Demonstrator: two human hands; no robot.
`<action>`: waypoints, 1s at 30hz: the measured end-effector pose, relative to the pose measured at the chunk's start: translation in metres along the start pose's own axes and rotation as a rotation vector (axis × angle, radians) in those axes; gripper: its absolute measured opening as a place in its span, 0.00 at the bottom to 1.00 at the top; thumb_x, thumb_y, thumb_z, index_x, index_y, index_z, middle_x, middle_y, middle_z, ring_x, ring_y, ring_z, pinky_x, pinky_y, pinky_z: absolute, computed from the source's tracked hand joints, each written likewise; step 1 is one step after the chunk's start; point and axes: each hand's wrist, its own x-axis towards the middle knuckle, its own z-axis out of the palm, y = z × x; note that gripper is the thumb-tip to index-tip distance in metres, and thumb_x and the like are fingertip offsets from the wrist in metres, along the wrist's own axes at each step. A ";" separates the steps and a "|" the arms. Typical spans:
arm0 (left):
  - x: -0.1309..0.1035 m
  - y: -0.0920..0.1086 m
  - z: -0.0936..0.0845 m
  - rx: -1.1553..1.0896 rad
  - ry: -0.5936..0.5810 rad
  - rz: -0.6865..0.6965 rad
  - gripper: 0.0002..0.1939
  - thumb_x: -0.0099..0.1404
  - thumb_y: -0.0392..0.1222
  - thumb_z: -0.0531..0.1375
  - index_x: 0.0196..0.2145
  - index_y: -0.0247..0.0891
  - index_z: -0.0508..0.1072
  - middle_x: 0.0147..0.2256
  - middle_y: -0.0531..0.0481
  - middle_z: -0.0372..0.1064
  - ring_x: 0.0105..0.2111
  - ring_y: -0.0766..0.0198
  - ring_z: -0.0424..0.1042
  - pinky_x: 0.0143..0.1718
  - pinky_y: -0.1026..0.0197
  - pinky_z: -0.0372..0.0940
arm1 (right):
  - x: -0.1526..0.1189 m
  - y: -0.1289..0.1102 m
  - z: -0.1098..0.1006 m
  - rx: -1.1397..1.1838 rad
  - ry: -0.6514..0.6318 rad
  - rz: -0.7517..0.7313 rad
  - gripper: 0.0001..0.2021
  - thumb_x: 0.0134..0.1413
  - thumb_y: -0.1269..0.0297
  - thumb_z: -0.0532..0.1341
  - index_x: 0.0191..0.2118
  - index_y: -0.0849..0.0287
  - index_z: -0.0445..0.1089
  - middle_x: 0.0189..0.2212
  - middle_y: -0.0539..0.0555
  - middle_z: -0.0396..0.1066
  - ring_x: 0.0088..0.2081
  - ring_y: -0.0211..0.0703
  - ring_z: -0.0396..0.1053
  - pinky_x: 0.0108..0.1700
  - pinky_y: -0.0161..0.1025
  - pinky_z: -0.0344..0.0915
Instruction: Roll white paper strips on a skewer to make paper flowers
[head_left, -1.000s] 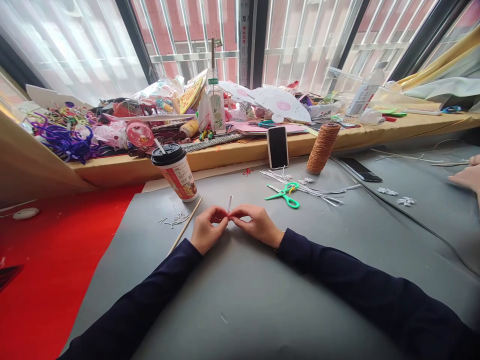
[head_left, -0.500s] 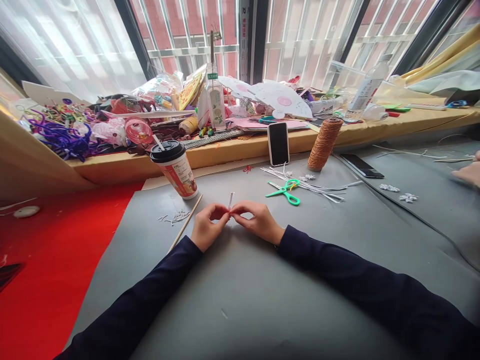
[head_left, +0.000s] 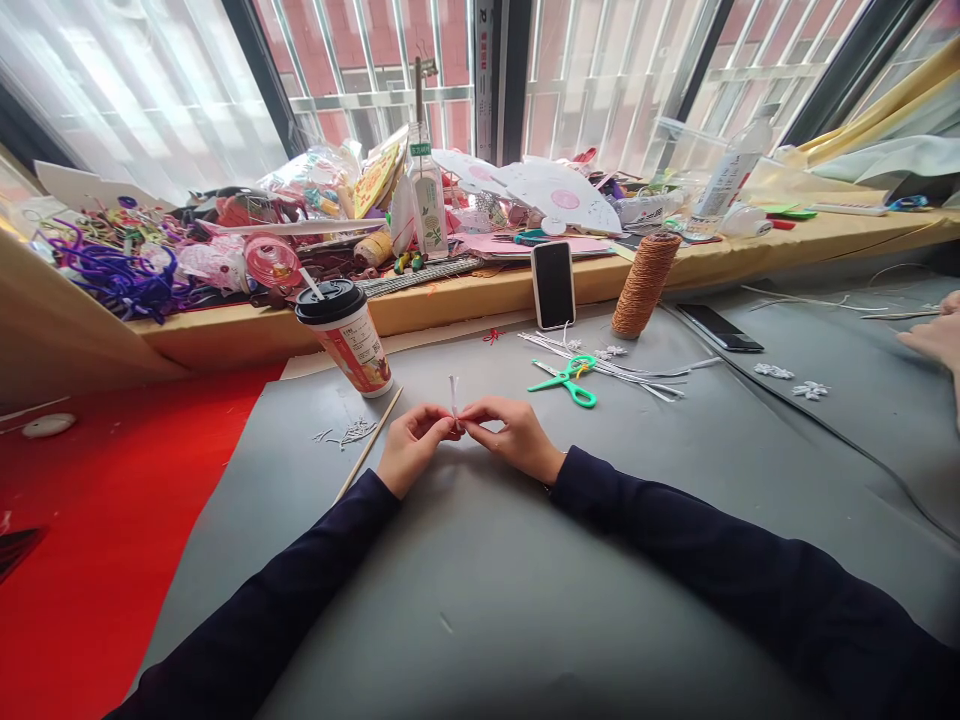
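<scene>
My left hand (head_left: 411, 448) and my right hand (head_left: 515, 438) meet fingertip to fingertip just above the grey table cover. Pinched between them is a thin white strip (head_left: 453, 388), its upper end standing up above the fingers. Its lower part is hidden by the fingertips. A thin wooden stick (head_left: 369, 445) lies left of my left hand, beside a small pile of short white offcuts (head_left: 355, 432). To the right of my right hand lie green-handled scissors (head_left: 566, 382), on or against loose white strips (head_left: 637, 372) and small white knotted pieces (head_left: 616, 351).
A lidded paper cup (head_left: 351, 345) with a straw stands at left. A phone (head_left: 553, 287) leans on the cluttered ledge, near a brown cord spool (head_left: 646, 288). Another phone (head_left: 720, 328) lies at right, near a black cable (head_left: 847, 438). Another person's hand (head_left: 937, 335) shows at the right edge.
My fingers have shifted slightly around the white strip, and its upper end leans a little more to the left. The view has moved slightly. The other person's hand has moved a little.
</scene>
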 end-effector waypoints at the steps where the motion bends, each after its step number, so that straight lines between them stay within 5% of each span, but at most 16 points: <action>1: 0.000 0.000 0.000 -0.011 -0.007 -0.003 0.10 0.53 0.43 0.60 0.29 0.32 0.67 0.27 0.49 0.69 0.29 0.63 0.71 0.38 0.56 0.66 | 0.000 0.000 0.000 0.007 0.003 0.003 0.06 0.50 0.66 0.57 0.32 0.58 0.69 0.31 0.51 0.71 0.32 0.36 0.68 0.35 0.34 0.67; 17: -0.001 0.003 0.000 -0.086 -0.024 -0.043 0.08 0.53 0.41 0.59 0.29 0.32 0.69 0.28 0.48 0.70 0.30 0.63 0.70 0.40 0.55 0.65 | 0.000 -0.003 -0.001 0.060 0.016 0.086 0.07 0.49 0.65 0.57 0.33 0.57 0.70 0.29 0.50 0.72 0.32 0.36 0.70 0.36 0.33 0.68; 30: -0.003 0.000 0.001 -0.188 -0.014 -0.092 0.07 0.53 0.40 0.59 0.28 0.33 0.69 0.27 0.51 0.68 0.30 0.65 0.69 0.41 0.56 0.64 | -0.001 -0.005 -0.002 -0.052 -0.020 -0.036 0.07 0.52 0.66 0.54 0.34 0.57 0.69 0.32 0.50 0.71 0.33 0.35 0.68 0.38 0.32 0.65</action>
